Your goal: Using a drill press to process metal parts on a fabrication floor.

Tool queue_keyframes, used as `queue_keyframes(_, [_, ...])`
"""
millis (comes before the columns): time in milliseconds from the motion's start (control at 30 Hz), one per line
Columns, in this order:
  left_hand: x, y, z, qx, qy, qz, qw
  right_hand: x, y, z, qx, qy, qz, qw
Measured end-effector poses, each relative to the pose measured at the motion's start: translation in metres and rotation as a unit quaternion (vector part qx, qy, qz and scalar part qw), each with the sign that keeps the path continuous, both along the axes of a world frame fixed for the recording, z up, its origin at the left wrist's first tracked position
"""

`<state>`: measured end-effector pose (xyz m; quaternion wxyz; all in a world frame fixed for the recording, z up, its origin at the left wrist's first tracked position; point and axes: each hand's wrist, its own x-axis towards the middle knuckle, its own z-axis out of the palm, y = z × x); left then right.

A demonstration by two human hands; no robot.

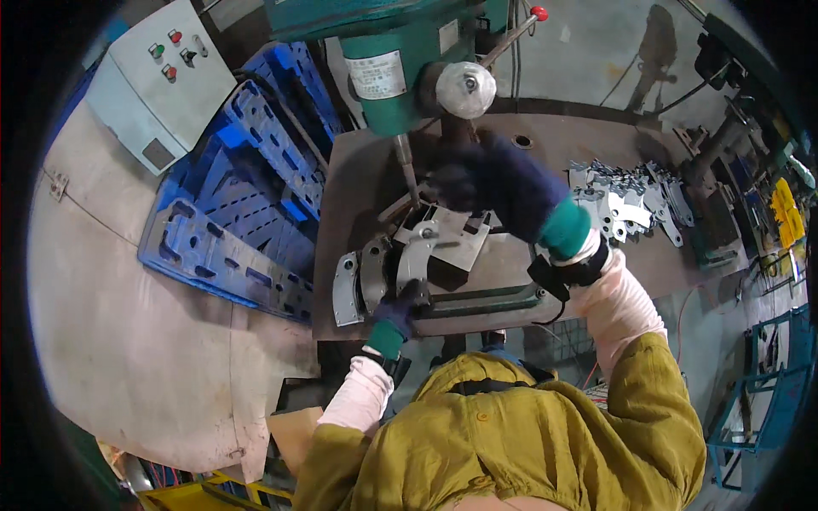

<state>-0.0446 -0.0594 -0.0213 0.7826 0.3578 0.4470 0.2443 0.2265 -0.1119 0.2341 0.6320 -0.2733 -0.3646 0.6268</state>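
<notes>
My left hand point(399, 308), in a dark glove with a green cuff, grips the near end of a curved metal plate point(417, 254). That plate's far end lies against a metal block fixture point(460, 243) beneath the drill bit point(411, 175) of a green drill press point(383, 81). Two more curved plates point(346, 289) stand just left of it. My right hand point(503, 183), gloved alike, is raised over the fixture, below the press's wrapped feed hub point(466, 89). Motion smears its fingers, so what they hold, if anything, cannot be made out.
Loose flat metal parts point(630, 204) are heaped on the right of the steel table point(358, 170). Blue plastic pallets point(221, 247) lean at the left, under a control box point(162, 85) with buttons. A feed lever with a red knob point(538, 14) sticks up beyond the hub.
</notes>
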Motion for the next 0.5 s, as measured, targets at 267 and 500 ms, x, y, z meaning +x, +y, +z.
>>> queue_keyframes(267, [0.039, 0.031, -0.003, -0.016, -0.035, 0.079, 0.996, -0.023, -0.001, 0.090, -0.023, 0.209, 0.105, 0.972])
queue_keyframes(500, [0.046, 0.061, -0.027, 0.012, -0.063, 0.112, 0.992, -0.040, 0.012, 0.110, -0.010, 0.220, 0.174, 0.960])
